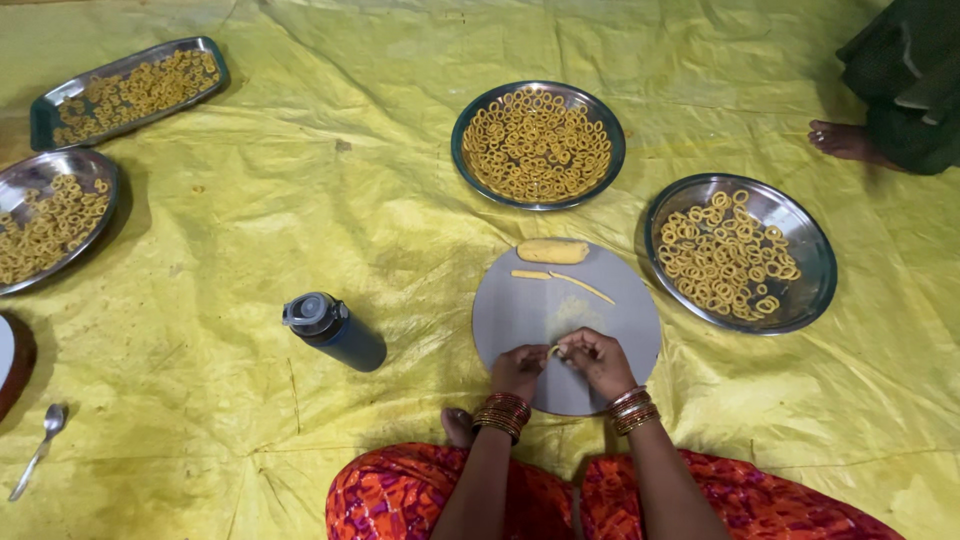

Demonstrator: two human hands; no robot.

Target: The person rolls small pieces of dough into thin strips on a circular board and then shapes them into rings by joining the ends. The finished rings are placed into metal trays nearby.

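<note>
A small strip of yellow dough is pinched between both hands near the front edge of a round grey board. The left hand is curled with its fingertips closed on one end of the strip, and the right hand is curled the same way on the other end; the fingers of the two hands meet over the board. Both wrists carry stacks of bangles.

At the far edge of the board lies a thick dough log, and just in front of it a thin rolled dough rope stretches across the board.

The board sits on a wrinkled yellow plastic sheet. Beyond the board is a round steel plate packed with dough rings; to the right of the board, a second round steel plate, less full. Towards the sheet's far left corner there is a rectangular steel tray of rings, and another round plate at the left edge. A dark water bottle lies left of the board, well apart, and a spoon rests near the front left corner. Another person's foot shows at the far right.
</note>
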